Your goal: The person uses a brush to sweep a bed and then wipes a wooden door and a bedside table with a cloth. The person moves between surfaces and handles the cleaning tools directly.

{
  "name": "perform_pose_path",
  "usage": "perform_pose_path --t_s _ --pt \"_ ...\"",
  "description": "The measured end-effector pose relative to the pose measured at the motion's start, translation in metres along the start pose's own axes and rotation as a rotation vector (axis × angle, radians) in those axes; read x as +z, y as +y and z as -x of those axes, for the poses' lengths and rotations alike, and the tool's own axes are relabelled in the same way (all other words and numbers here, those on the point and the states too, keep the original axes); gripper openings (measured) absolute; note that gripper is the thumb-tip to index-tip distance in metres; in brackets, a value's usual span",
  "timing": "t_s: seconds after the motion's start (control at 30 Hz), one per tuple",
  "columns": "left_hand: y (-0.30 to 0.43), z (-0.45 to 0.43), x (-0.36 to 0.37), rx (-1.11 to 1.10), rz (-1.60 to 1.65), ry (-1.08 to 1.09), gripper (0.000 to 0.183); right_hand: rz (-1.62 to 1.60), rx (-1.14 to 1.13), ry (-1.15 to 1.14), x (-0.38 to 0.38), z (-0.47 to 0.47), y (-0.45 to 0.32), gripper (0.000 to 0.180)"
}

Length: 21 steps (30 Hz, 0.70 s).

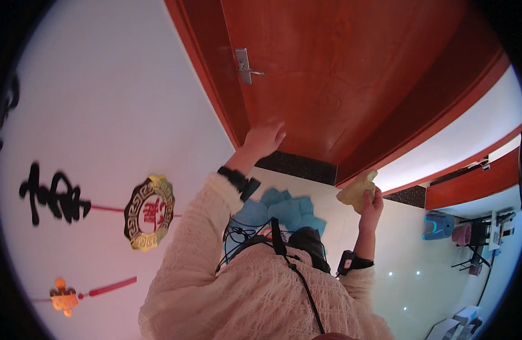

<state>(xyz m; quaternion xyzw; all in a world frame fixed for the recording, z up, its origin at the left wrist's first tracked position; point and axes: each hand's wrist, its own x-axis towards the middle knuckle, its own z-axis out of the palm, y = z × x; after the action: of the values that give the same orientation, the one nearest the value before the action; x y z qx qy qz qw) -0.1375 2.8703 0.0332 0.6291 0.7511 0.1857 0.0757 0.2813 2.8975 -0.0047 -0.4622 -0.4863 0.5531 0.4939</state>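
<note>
A closed reddish-brown wooden door point(329, 76) with a metal lever handle point(245, 68) fills the top of the view. My left hand point(265, 139) is raised before the door's lower part, below the handle and apart from it, with nothing seen in it; its fingers look slightly spread. My right hand point(372, 202) is out to the right, its fingers pinching a crumpled yellowish cloth point(354, 193) near the door frame. Black bands with small devices are on both wrists.
A blue lotus-shaped mat point(286, 210) lies on the pale tiled floor underfoot. A dark threshold point(301, 168) runs below the door. Hanging ornaments point(133, 212) are on the left wall. A blue stool point(438, 226) and a black folding stand point(477, 246) stand far right, boxes point(446, 329) lower right.
</note>
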Motion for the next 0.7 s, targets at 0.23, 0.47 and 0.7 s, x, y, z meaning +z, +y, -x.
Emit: perform_pose_path --t_s 0.23,0.47,0.7 --pt "-0.089 -0.203 0.019 -0.193 -0.276 -0.130 0.054 0.239 -0.065 0.021 0.048 -0.134 -0.039 0.029" --pt "-0.170 -0.253 0.055 -0.096 -0.558 -0.198 0.034 0.218 -0.570 0.282 0.097 -0.323 -0.099 0.026" --pt "-0.219 -0.216 0.093 0.105 -0.802 -0.181 0.020 0.813 -1.220 0.358 0.140 -0.416 -0.142 0.036"
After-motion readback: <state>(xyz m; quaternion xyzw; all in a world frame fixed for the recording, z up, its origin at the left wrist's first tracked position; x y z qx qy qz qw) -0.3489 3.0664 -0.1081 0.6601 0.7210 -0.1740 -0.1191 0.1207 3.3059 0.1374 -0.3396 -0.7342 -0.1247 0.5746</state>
